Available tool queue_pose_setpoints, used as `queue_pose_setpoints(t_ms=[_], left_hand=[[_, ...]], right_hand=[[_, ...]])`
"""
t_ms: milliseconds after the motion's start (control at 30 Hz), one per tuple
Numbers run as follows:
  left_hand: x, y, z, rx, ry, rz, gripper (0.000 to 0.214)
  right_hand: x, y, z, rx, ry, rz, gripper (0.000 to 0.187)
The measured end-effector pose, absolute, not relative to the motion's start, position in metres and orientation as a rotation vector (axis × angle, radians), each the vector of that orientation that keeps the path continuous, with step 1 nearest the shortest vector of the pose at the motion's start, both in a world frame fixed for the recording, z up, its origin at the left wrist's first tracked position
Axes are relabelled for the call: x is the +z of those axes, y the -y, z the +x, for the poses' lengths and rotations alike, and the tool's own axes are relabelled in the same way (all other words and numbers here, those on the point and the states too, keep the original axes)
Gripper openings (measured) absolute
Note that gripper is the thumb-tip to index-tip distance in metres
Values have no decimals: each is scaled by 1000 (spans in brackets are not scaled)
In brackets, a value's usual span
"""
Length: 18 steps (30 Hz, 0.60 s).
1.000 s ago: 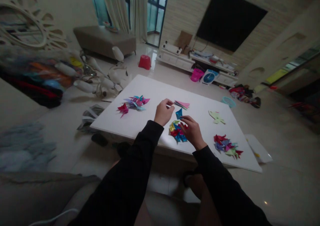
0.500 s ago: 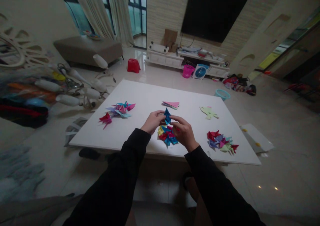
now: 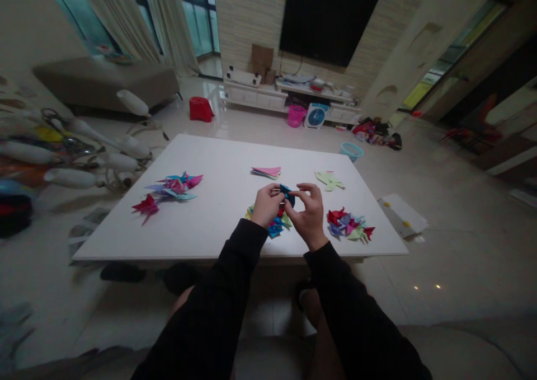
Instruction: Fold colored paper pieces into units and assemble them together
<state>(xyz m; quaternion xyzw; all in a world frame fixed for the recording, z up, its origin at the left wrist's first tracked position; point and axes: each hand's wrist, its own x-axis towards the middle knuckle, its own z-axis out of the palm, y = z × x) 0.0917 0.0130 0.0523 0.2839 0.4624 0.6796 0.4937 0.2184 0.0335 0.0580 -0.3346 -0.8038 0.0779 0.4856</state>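
Note:
A small piece of folded blue paper (image 3: 287, 194) is pinched between my two hands above the white table. My left hand (image 3: 268, 203) grips its left side, fingers closed. My right hand (image 3: 308, 212) holds it from the right between thumb and fingers. Below the hands lies a pile of folded paper pieces (image 3: 276, 227) in blue, yellow, red and green, partly hidden by them. A stack of folded paper with a pink top (image 3: 265, 172) is just beyond. Pale green folded paper (image 3: 330, 180) lies farther right.
On the white table (image 3: 218, 223), a pile of origami cranes (image 3: 178, 187) lies at the left and another colourful folded-paper pile (image 3: 349, 225) at the right. Past the table stand a red stool (image 3: 201, 109), a pink bin (image 3: 296, 116) and a light-blue basket (image 3: 351, 151).
The view has shifted, so the table appears farther left. The blue paper has turned from an upright diamond to a tilted shape, and both hands have changed their grip around it.

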Motion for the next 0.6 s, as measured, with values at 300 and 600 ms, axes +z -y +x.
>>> queue_pose_setpoints(t_ms=[300,600], left_hand=[[47,-7,73,1557,-1231,732,17],[46,8,66,1486,-1322,766,22]], right_hand=[[52,-36,211,268,2029,-881,5],[49,-30,202,396,2015,-934,6]])
